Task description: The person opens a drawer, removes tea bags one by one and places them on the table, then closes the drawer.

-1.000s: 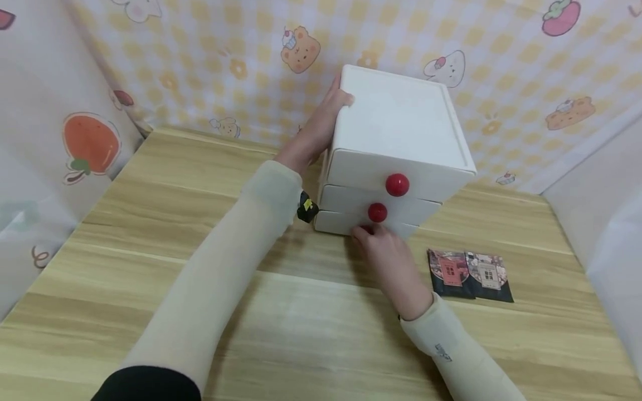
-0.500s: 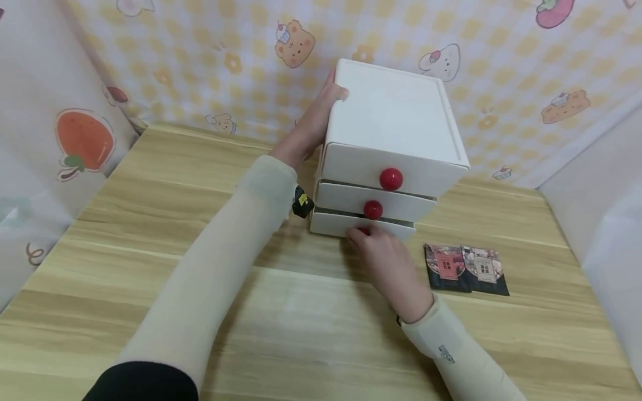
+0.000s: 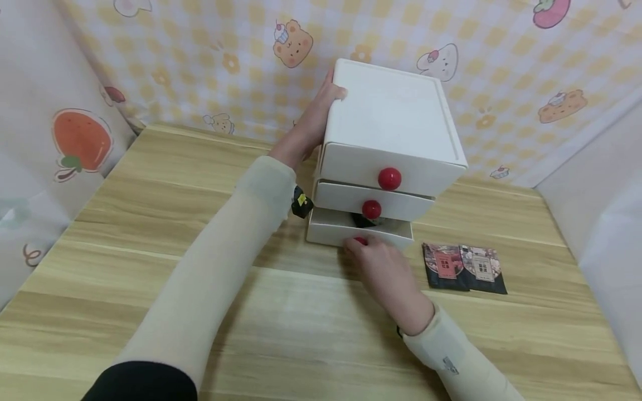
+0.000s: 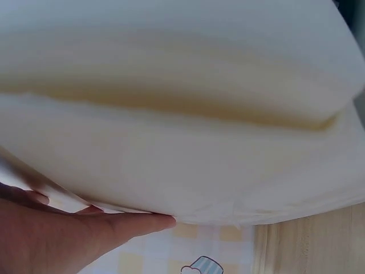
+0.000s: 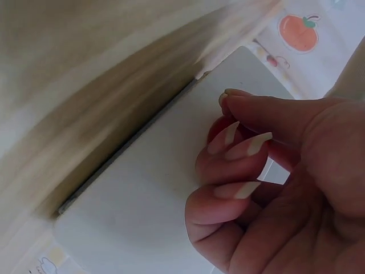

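A white three-drawer cabinet (image 3: 396,111) with round red knobs stands on the wooden table. My left hand (image 3: 315,120) steadies its left side, thumb at the top edge; the left wrist view shows straight fingers along the panel. At the front, my right hand (image 3: 385,270) pinches the red knob (image 5: 220,127) of the bottom drawer (image 3: 326,235) between thumb and curled fingers. That drawer is pulled partly out, and something dark (image 3: 362,221) lies inside, partly hidden. The top and middle drawers are in.
Two dark sachets with printed labels, one reddish (image 3: 445,266) and one pale (image 3: 482,268), lie overlapping to the right of the cabinet. A patterned yellow-checked cloth (image 3: 200,72) hangs close behind. White sheeting (image 3: 609,184) borders the right side.
The bottom drawer has slid out toward me with my right hand on its knob, exposing its inside. My left hand has stayed on the cabinet's side.
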Demonstrator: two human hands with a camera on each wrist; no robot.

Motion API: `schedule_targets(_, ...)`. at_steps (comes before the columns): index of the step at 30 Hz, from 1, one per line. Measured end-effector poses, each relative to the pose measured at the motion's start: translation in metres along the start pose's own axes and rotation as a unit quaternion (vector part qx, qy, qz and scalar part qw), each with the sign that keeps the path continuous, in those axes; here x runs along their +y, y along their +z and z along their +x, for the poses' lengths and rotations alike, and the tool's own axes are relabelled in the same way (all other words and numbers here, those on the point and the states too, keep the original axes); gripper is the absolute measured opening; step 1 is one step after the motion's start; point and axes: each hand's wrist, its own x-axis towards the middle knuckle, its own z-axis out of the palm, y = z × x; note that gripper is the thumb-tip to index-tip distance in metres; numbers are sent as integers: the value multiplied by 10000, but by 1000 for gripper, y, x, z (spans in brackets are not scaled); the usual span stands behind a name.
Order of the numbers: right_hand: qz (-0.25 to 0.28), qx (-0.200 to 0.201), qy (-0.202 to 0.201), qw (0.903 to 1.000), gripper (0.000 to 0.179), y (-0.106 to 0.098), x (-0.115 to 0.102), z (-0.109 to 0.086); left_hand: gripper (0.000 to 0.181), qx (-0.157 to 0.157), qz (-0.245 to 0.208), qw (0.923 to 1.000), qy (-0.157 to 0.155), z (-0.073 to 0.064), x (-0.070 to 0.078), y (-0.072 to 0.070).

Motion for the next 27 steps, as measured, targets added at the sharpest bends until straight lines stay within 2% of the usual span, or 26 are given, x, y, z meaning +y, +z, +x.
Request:
schedule_targets(5, -8, -2, -34, 10000, 19, 1, -3, -6, 72, 5, 21, 10000, 1, 0, -1, 0)
schedule_targets(12, 63, -290, 115, 9995, 19, 2, -7, -11, 71, 46, 105, 9999, -24, 0, -2, -2)
schedule_targets(20, -187, -70, -41, 9998, 18, 1, -12, -21, 70, 24, 9, 10000, 59, 1, -2, -1)
schedule_targets(27, -240, -33, 22, 9997, 18, 0, -16, -23, 71, 50, -19, 10000, 65, 1, -1, 0)
